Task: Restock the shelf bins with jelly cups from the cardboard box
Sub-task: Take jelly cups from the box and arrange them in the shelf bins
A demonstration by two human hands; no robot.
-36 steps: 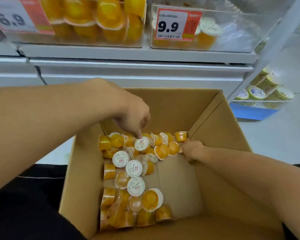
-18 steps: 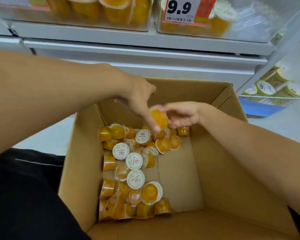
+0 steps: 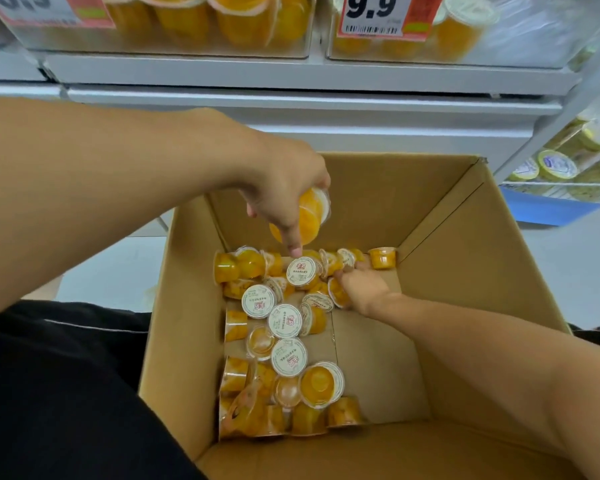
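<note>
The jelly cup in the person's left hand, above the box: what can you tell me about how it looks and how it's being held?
The jelly cup is a small clear plastic tub with orange-yellow fruit jelly showing through its wall and a pale rim at its right end. It lies tilted on its side in the air over the cardboard box, apart from the cups on the box floor. The left hand grips it from above, fingers curled round it and index finger pointing down. Its lid face is hidden.

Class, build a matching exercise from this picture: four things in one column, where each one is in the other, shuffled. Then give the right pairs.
Things
1. left hand
2. right hand
3. price tag
4. cardboard box

Places
A. on the front of a shelf bin
B. on the floor below the shelf
C. above the box, holding a jelly cup
D. down among the cups in the box

Pairs: 1-C, 2-D, 3-A, 4-B
</note>
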